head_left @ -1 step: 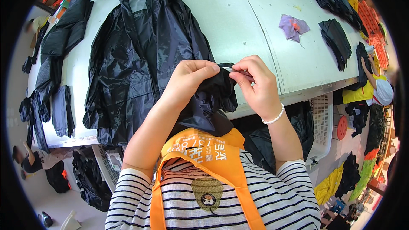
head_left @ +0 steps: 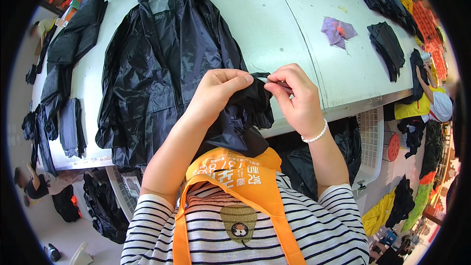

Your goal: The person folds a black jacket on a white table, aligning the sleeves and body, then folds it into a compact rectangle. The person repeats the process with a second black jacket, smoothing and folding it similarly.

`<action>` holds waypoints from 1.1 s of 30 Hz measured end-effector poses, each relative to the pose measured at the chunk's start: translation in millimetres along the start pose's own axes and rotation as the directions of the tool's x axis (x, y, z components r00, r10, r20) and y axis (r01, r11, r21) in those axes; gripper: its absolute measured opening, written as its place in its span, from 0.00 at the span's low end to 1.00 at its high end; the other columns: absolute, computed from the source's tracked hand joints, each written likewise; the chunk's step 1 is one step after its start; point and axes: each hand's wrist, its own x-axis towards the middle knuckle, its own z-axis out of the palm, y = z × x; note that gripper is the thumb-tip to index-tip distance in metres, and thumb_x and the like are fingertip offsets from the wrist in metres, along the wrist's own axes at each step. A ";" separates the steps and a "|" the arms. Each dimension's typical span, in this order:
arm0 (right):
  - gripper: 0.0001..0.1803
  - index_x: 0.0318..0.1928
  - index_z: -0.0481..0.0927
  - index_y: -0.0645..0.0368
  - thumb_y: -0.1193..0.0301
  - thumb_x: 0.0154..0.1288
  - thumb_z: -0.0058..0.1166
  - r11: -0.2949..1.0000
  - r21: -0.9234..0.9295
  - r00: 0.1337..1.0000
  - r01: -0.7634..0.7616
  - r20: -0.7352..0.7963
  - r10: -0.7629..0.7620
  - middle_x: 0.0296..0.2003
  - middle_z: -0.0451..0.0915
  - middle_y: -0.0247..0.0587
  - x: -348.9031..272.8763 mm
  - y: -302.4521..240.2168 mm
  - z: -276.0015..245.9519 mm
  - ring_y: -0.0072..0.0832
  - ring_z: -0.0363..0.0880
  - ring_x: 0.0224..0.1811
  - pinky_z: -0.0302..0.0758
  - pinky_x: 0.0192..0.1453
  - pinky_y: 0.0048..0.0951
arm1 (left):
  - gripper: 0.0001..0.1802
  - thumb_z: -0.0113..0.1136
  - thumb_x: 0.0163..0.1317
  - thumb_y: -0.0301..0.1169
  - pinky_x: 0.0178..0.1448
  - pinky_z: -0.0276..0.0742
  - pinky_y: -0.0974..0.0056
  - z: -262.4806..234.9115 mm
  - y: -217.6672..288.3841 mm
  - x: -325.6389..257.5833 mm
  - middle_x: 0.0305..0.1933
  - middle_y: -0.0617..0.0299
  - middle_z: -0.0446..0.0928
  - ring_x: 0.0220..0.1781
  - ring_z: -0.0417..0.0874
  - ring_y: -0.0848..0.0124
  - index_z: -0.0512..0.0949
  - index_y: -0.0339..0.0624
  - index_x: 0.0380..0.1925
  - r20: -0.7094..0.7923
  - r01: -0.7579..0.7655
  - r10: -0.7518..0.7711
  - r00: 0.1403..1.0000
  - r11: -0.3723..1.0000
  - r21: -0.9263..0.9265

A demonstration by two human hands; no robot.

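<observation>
A shiny black jacket (head_left: 152,68) lies spread on the pale table, its collar toward the far side. My left hand (head_left: 216,91) is closed, pinching the edge of a bunched part of this jacket between thumb and forefinger. Close beside it, my right hand (head_left: 297,95) is closed around a small dark tool (head_left: 280,84), mostly hidden by the fingers. A short pale piece shows between the two hands at the black cloth's edge; what it is, I cannot tell. The bunched cloth hangs below my hands, over the table's near edge.
A purple cloth (head_left: 338,32) and folded black garments (head_left: 386,49) lie to the right on the table (head_left: 274,34). More black garments (head_left: 73,44) run along the left. White plastic crates (head_left: 371,137) holding black cloth stand below the near edge. Other people work at both far sides.
</observation>
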 end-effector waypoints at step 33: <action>0.08 0.39 0.70 0.64 0.76 0.65 0.55 0.916 0.341 0.960 -0.214 0.248 0.132 0.32 0.76 0.39 -7.6 -12.0 -13.7 0.21 0.76 0.32 0.74 0.38 0.22 | 0.16 0.72 0.38 0.28 0.20 0.60 0.70 -3.7 -11.6 -7.7 0.24 0.67 0.75 0.18 0.72 0.73 0.72 0.47 0.24 0.457 -0.658 0.847 0.272 -0.183 0.730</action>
